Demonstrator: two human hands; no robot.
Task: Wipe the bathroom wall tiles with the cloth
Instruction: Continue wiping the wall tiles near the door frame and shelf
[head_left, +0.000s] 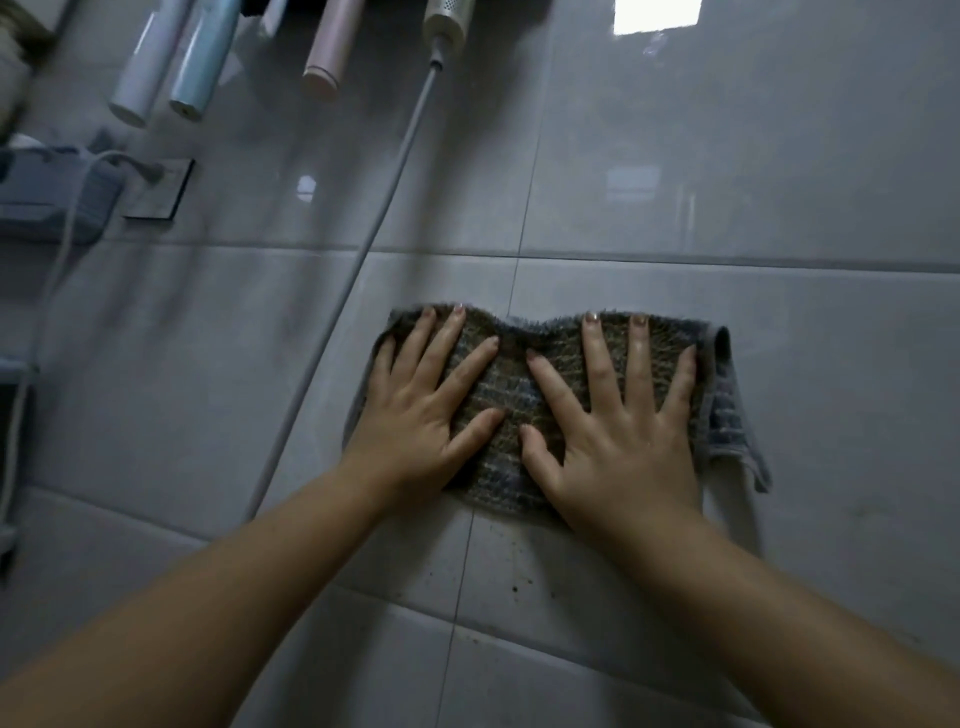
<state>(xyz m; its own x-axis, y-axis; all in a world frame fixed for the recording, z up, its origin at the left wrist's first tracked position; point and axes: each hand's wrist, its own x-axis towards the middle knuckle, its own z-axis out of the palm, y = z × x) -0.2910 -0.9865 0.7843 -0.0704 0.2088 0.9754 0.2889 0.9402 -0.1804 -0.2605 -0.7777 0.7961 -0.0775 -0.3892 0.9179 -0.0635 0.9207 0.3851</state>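
Note:
A grey-brown striped cloth (511, 384) lies flat against the glossy grey wall tiles (727, 171), across a vertical grout line. My left hand (421, 405) presses on the cloth's left half with fingers spread and straight. My right hand (618, 426) presses on its right half the same way. The cloth's right end (732, 415) hangs loose and folded beyond my right hand. Dark specks dot the tile (519, 577) just below the cloth.
A grey cord (358, 270) runs diagonally down the wall left of the cloth from a white device (447, 21) above. Several hanging tubes (202, 62) are at upper left. A wall socket (161, 189) and a grey shelf (47, 202) sit at far left.

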